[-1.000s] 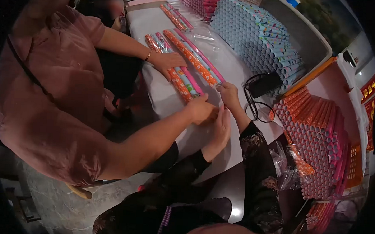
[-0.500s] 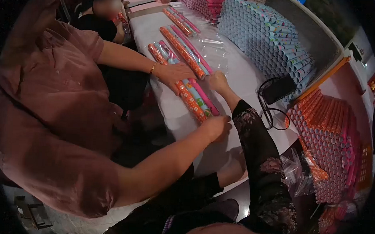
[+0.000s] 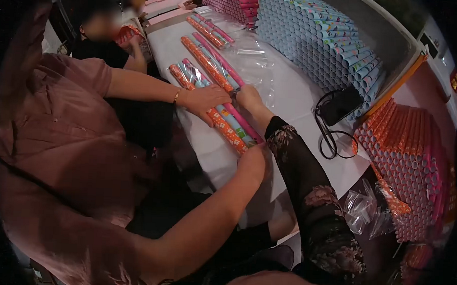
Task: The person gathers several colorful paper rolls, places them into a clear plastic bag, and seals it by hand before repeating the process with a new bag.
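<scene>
Co-worker: pink shirt (image 3: pixel 66 115) with soft creases; metallic bracelet (image 3: pixel 177 96) at one wrist; one hand (image 3: pixel 205 98) spread over the near bundle, a second hand (image 3: pixel 251 160) at its lower end.
Black-clad person (image 3: pixel 98 40): behind the co-worker, beside the white-covered surface (image 3: pixel 294 102).
Near bundle (image 3: pixel 231 126): slim rolls laid parallel under glossy film; orange with pale flowers, light blue with green patches, bright pink; flat on the surface, slanting.
Middle bundle (image 3: pixel 211 64): orange, blue and pink rolls side by side, shiny with film, on the surface between the near and far bundles.
Far bundle (image 3: pixel 209 31): similar colours, thin straight cylinders in film.
Pink stack (image 3: pixel 229 7): tightly piled tubes, ends showing.
Right grip (image 3: pixel 249 97): sheer black floral sleeve; fingers clenched on the lower end of the middle bundle.
Loose film (image 3: pixel 258 54): transparent, wrinkled, bright with reflections, beside the bundles.
Left grip (image 3: pixel 283 226): low, past the co-worker's forearm, mostly hidden; cannot tell whether clenched or released.
Blue stack (image 3: pixel 309 41): round hollow ends in honeycomb rows, patterned sides.
Black device (image 3: pixel 342 106): smooth, with a looped black cable.
Crumpled film (image 3: pixel 360 209): thin, glassy folds near the surface's edge.
Orange stack (image 3: pixel 392 132): patterned tubes, pink ones alongside.
Writing: marks on a red sign (image 3: pixel 454 81), too small to read.
</scene>
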`<state>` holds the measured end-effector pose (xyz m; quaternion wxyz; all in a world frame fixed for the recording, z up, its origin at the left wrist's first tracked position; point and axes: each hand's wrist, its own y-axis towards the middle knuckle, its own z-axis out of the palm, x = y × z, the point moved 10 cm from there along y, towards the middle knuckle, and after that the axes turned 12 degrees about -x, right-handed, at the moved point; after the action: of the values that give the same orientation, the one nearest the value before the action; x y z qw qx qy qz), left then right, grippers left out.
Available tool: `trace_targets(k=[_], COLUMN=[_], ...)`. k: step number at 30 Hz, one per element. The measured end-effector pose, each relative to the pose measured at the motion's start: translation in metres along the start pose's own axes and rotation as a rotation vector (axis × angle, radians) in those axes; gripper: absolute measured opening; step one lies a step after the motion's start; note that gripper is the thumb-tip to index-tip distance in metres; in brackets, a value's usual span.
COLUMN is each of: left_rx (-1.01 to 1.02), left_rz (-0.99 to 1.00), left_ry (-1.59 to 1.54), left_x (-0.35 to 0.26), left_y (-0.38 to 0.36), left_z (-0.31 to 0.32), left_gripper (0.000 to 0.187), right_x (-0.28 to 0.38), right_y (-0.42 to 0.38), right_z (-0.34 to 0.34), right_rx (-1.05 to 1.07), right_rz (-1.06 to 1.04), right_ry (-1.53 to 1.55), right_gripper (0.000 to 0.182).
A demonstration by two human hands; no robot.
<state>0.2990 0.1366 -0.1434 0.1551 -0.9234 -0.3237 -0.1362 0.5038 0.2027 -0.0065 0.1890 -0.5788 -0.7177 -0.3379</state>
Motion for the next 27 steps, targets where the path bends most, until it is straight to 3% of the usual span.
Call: trace_targets(k=[1,5,6,7,9,10,11,12,13,15,16,17,18,20,21,23,24,25,26,27], left_rx=[-0.001,-0.219,-0.275,-0.178,-0.033,0.037,-0.017,0.007,-0.015,0.012,0.003,-0.008,-0.027,-0.144,-0.275,-0.262,-0.265,-0.258,-0.533,-0.803], left_rz=[0.010,-0.519,-0.632,-0.651,-0.411,-0.312,-0.415,-0.325,-0.182,-0.238,-0.262,-0.295,-0.265,-0.215,-0.080,-0.098,-0.133,-0.125,-0.085,-0.046], left_ry=[0.002,-0.455,-0.574,-0.468,-0.436,-0.290,-0.316,-0.313,-0.232,-0.257,-0.250,-0.244,-0.238,-0.135,-0.029,-0.061,-0.094,-0.091,-0.397,-0.709], left_x=[0.000,0.046,0.056,0.060,0.054,0.048,0.058,0.055,0.049,0.056,0.050,0.048,0.045,0.048,0.039,0.062,0.060,0.015,-0.078,-0.128], left_y=[-0.005,-0.030,-0.039,-0.049,-0.035,-0.035,-0.041,-0.043,-0.035,-0.027,-0.032,-0.039,-0.034,-0.016,-0.015,0.000,-0.004,0.001,-0.012,-0.032], left_z=[-0.013,-0.063,-0.081,-0.108,-0.104,-0.105,-0.114,-0.121,-0.104,-0.085,-0.103,-0.119,-0.111,-0.071,-0.070,-0.034,-0.054,-0.060,-0.145,-0.205], left_gripper=[0.033,0.026,0.025,0.025,0.034,0.026,0.025,0.024,0.023,0.023,0.023,0.023,0.023,0.024,0.022,0.020,0.018,0.018,0.017,0.022], right_x=[0.007,0.011,0.025,0.022,0.019,0.044,0.035,0.047,0.042,0.039,0.043,0.027,0.023,0.035,0.036,0.038,0.040,0.036,0.035,0.033], right_y=[-0.005,-0.018,-0.031,-0.032,-0.037,-0.055,-0.042,-0.060,-0.062,-0.077,-0.093,-0.097,-0.111,-0.165,-0.189,-0.249,-0.284,-0.321,-0.358,-0.395], right_z=[-0.004,-0.018,-0.035,-0.031,-0.033,-0.065,-0.035,-0.063,-0.072,-0.098,-0.112,-0.107,-0.131,-0.161,-0.181,-0.214,-0.233,-0.252,-0.271,-0.287], right_rx=[0.019,-0.010,-0.027,-0.006,-0.051,-0.060,-0.069,0.036,-0.088,-0.270,-0.325,-0.134,-0.155,0.014,0.007,0.168,0.205,0.239,0.222,0.205], right_rz=[-0.011,0.007,-0.015,-0.061,-0.094,-0.160,-0.400,-0.286,-0.266,-0.318,-0.395,-0.347,-0.327,-0.432,-0.421,-0.409,-0.357,-0.307,-0.307,-0.308], right_ry=[0.006,0.014,0.239,0.170,0.066,0.236,0.191,0.141,0.021,-0.160,-0.221,-0.305,-0.326,-0.415,-0.415,-0.393,-0.335,-0.287,-0.143,0.000], right_gripper=[0.025,0.026,0.023,0.022,0.020,0.022,0.026,0.029,0.028,0.026,0.025,0.030,0.030,0.028,0.028,0.024,0.024,0.023,0.024,0.026])
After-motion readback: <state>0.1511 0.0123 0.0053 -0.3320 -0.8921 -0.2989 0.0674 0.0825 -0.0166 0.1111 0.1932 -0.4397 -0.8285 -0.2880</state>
